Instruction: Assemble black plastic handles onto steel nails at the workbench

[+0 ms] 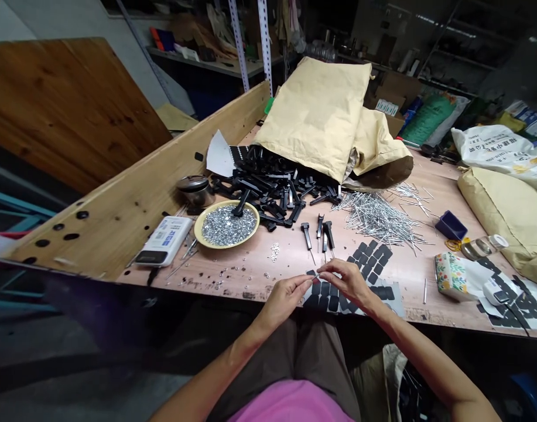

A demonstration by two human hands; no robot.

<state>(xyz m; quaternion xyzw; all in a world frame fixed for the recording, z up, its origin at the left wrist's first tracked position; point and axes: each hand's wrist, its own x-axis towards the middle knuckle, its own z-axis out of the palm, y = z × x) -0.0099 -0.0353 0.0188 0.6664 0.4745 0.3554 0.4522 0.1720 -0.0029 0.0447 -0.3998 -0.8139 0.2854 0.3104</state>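
Close to the front edge of the table, my left hand [290, 291] and my right hand [346, 278] meet fingertip to fingertip. Both pinch a tiny, pale, thin piece [317, 276], too small and too covered by my fingers to name. Beneath them lies a sheet of black rounded stickers [323, 298]. Just beyond my fingers are several black plastic handles with thin metal rods [328, 233]. To their left is a little group of small metal rings [274, 252]. A yellow bowl [198, 237] holds many small shiny metal parts, with a black handle lying on top.
Behind is a heap of black plastic parts [272, 190] under a large paper sack [316, 117]. Loose metal rods [378, 217] are piled to the right. A white digital scale [165, 240], a metal pot [195, 191], a blue box [451, 225] and a flowered tissue box [450, 275] stand around. A wooden board [132, 187] edges the left.
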